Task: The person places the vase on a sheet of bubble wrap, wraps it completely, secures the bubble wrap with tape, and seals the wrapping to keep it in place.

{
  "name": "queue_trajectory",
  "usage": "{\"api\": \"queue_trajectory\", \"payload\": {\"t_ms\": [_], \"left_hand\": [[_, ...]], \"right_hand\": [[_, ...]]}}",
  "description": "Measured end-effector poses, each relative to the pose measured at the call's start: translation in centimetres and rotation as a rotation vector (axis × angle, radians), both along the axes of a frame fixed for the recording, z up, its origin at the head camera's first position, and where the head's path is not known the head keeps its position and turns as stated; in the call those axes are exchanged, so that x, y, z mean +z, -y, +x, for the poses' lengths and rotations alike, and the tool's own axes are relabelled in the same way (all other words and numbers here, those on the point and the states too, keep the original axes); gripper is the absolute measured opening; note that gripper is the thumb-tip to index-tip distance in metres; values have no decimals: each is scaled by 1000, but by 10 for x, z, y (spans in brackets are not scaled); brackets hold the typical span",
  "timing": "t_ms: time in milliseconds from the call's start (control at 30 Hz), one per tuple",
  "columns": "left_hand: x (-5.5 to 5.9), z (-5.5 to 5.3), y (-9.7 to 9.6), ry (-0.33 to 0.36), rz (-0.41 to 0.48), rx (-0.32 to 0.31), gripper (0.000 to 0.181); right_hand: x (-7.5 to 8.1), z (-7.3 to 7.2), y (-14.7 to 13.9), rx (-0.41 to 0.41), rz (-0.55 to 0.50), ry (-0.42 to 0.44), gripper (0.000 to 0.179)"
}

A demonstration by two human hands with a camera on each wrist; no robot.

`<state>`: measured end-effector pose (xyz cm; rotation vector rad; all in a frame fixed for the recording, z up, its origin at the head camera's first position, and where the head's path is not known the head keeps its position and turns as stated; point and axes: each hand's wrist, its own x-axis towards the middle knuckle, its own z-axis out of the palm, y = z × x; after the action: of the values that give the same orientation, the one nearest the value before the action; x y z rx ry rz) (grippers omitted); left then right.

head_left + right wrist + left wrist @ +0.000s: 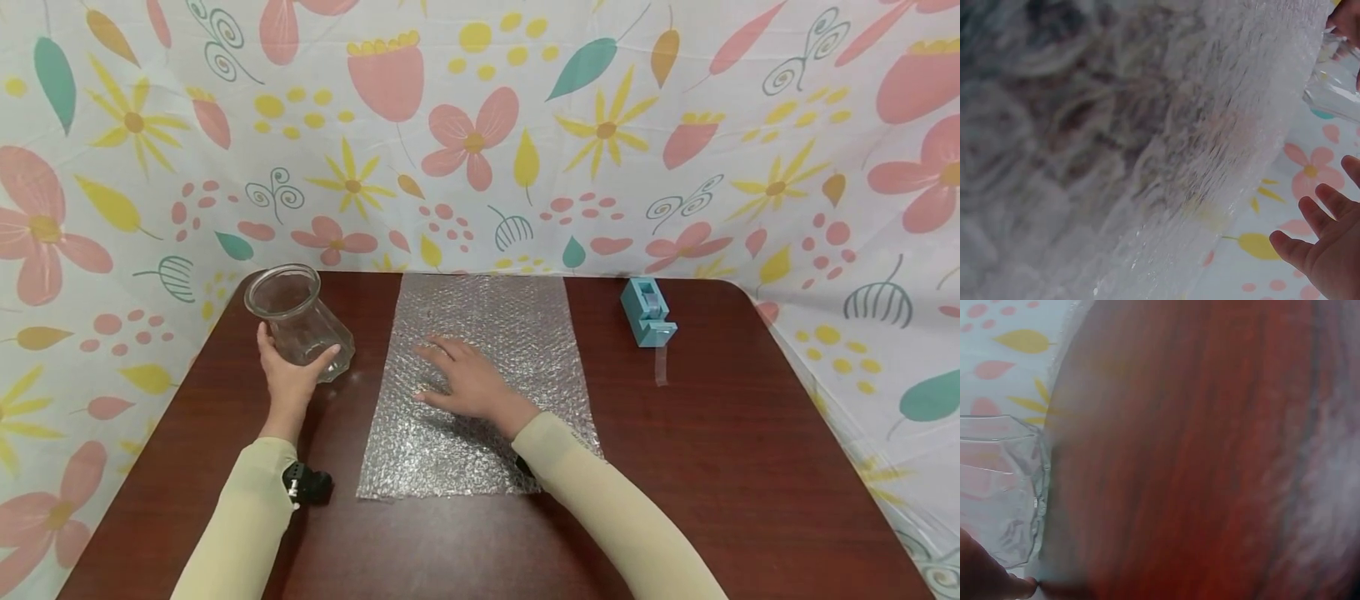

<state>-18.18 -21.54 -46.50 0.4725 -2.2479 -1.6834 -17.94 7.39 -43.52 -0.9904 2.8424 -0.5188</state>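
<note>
On the left side of the table, my left hand (288,379) grips a clear glass vase (303,333) around its body, thumb on the near side. The vase's wide mouth faces up and to the left in the head view; its faceted glass base (1004,494) shows in the left wrist view. My right hand (468,383) is over a sheet of bubble wrap (487,308), fingers spread and holding nothing. In the right wrist view, the fingers (1294,250) stand apart, with the bubble wrap beside them. The sheet lies flat across the middle of the table.
A light-blue tape dispenser (647,315) stands toward the back right, a strip of clear tape (661,367) hanging from it onto the dark wood table (712,467). Behind the table's far edge hangs a flower-patterned cloth (480,192).
</note>
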Motion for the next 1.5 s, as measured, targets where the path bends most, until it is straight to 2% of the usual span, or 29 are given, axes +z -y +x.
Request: {"api": "queue_trajectory", "payload": {"t_ms": [200,433,567,867,1067,1200,1367,1500], "left_hand": [[-5,-2,-7,-60,34,-7,116],[-11,-4,-10,-132,58,18,107],[-11,-4,-10,-124,43,28,106],[-11,-6,-13,-47,-29,37,104],[-13,-1,-13,-42,-15,39,102],[-13,0,-11,-61,-21,42,101],[-7,2,-9,-76,-19,39,99],[3,7,-7,-65,-31,13,100]], "right_hand": [[1,-1,-3,-25,-8,6,75],[4,2,-5,-29,-30,-4,74],[5,3,-7,-39,-39,-7,73],[9,5,-15,-65,-62,4,72],[9,4,-16,-58,-58,20,73],[10,4,-17,-82,-58,16,75],[12,3,-21,-114,-70,-25,78],[15,5,-26,-121,-72,-44,77]]}}
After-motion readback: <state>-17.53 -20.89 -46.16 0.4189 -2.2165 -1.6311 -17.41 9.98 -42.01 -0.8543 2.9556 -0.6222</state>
